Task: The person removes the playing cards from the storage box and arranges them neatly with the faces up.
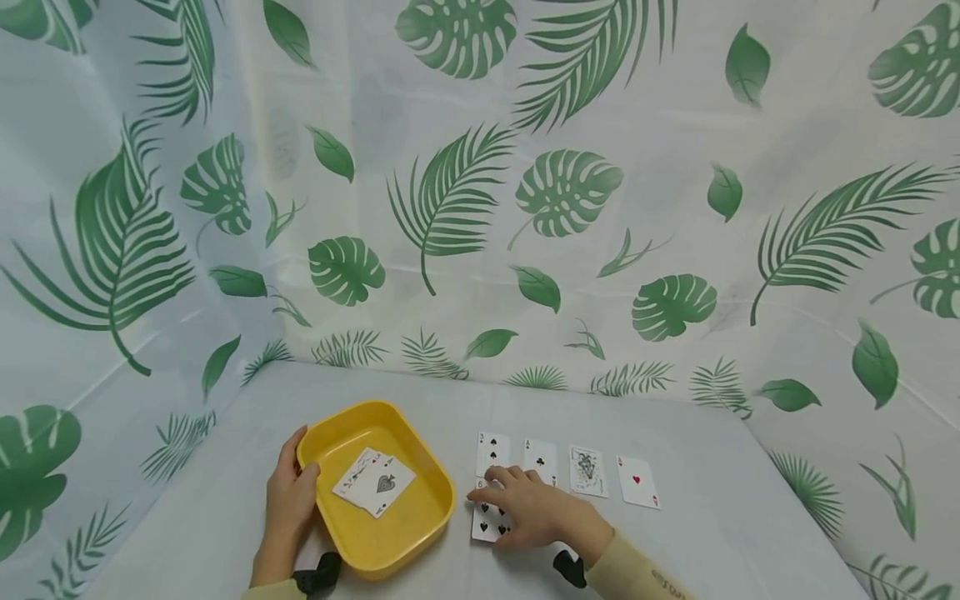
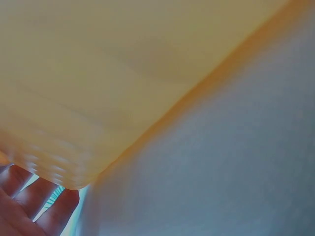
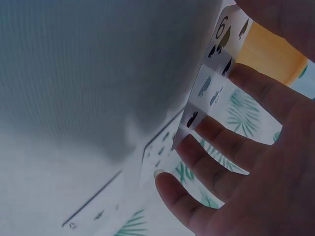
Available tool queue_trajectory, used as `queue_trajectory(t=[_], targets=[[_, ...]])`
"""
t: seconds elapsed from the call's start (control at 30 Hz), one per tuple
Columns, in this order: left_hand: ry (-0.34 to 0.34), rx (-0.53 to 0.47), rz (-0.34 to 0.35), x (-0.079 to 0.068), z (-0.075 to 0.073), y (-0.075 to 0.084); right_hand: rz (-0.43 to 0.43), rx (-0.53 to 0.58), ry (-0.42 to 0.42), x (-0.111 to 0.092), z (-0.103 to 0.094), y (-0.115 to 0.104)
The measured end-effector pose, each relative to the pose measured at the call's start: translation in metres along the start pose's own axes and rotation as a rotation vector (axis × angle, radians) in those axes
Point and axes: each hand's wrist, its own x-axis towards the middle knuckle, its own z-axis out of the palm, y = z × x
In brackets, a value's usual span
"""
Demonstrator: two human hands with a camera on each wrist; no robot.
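My left hand [image 1: 291, 492] grips the left side of a yellow plastic tray [image 1: 438, 483], thumb over its rim and fingers along the outer wall. Inside lie overlapping playing cards, an ace of spades [image 1: 386, 483] on top. To the tray's right, my right hand [image 1: 536, 508] is over a six of spades [image 1: 483, 527]. Its spread, mostly straight fingers [image 3: 216, 142] touch that card, and the thumb lies by the card's near edge. Just beyond is a three of spades [image 1: 492, 450], its lower part overlapped by the hand.
Rightward in the same row lie an ace of clubs [image 1: 540, 457], a card with a black figure [image 1: 588, 471] and an ace of hearts [image 1: 637, 481]. A white cloth covers the table [image 1: 712, 533]. Leaf-printed sheets [image 1: 480, 250] hang behind and at both sides.
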Motion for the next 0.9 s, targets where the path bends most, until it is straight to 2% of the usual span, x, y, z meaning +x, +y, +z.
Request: queue_trajectory(t=[0.23, 0.9], targets=[[0.0, -0.014, 0.008, 0.002, 0.001, 0.0, -0.012, 0.001, -0.02, -0.001, 0.007, -0.006], [-0.004, -0.011, 0.013, 0.0, -0.001, 0.0, -0.039, -0.07, 0.022, -0.007, 0.017, -0.007]])
